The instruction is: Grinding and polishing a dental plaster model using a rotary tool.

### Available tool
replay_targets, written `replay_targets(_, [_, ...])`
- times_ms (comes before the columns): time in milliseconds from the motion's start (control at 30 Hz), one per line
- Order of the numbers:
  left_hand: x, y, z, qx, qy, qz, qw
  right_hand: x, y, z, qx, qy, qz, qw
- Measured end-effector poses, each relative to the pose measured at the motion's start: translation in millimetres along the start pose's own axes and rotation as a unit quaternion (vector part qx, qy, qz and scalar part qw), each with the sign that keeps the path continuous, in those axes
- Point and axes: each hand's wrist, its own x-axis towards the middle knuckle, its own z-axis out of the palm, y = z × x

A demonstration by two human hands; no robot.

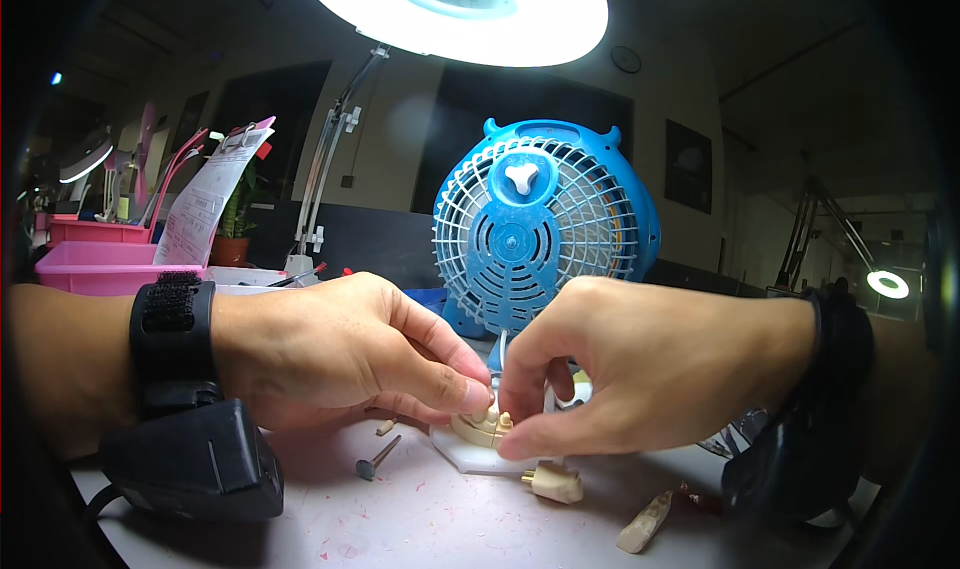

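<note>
Seen from the head camera, both hands meet over a small cream piece point(483, 426) on a white base point(470, 456) — left hand point(340, 354) pinching it steady, right hand point(620, 364) gripping its other side. Behind their knuckles, a blue fan point(535, 229); a metal pin point(377, 458) lies below the left hand.

Left hand point(345, 354), right hand point(640, 369) pinching small cream part point(480, 427), blue fan point(540, 229) behind

Bench clutter I'm seeing around the grip

Just behind the grip a blue fan point(545, 234) is standing, with a ring lamp point(455, 9) glowing above it; pink trays point(105, 264) are sitting far to its left, a small metal bit point(377, 458) is lying just left of it, and a cream plug piece point(553, 482) is resting right below.
</note>
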Motion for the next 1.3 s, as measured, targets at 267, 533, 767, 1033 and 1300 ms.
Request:
replay_targets(267, [-0.6, -2.4, -6.0, 0.008, -0.050, 0.014, 0.999, 2.0, -7.1, 2.4, -0.024, 0.024, 0.007, 0.999])
replay_targets(533, [-0.6, -2.9, -6.1, 0.002, -0.058, 0.017, 0.998, 0.3, -5.0, 7.6, -0.032, 0.034, -0.022, 0.999])
replay_targets(767, [-1.0, -1.7, -4.5, -0.001, -0.050, 0.013, 0.999, 3.0, 2.2, 19.8, -0.029, 0.060, -0.032, 0.997])
replay_targets(1033, [0.2, -2.1, -1.2, -0.008, -0.020, 0.010, 1.000, 1.1, 6.3, 8.5, 0.033, 0.042, -0.007, 0.999])
replay_targets(1300, [-3.8, 2.8, -0.5, 0.031, -0.013, 0.009, 0.999, -13.8, 13.9, -11.4, 0.227, 0.198, 0.054, 0.952])
